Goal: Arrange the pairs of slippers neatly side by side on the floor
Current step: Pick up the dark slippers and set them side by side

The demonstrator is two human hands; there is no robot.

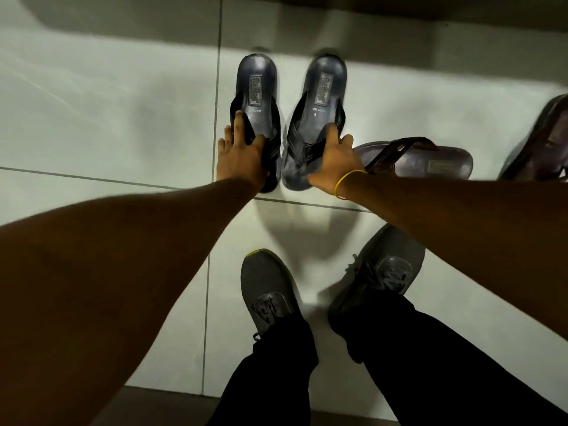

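Note:
Two dark blue-black slippers lie side by side on the white tiled floor, heels pointing away from me. My left hand [241,155] grips the strap of the left dark slipper [257,87]. My right hand [333,155] holds the strap and toe part of the right dark slipper [325,84]; a yellow band circles that wrist. The two almost touch at the toe end. A brown slipper [430,162] lies sideways just right of my right hand. Another brown slipper [544,139] is cut off by the right edge.
My own feet in grey sneakers [267,290] stand on the tiles below the slippers, with black trousers above them. A dark shadowed strip [276,13] runs along the far side of the floor. Bare floor tile [92,118] lies to the left.

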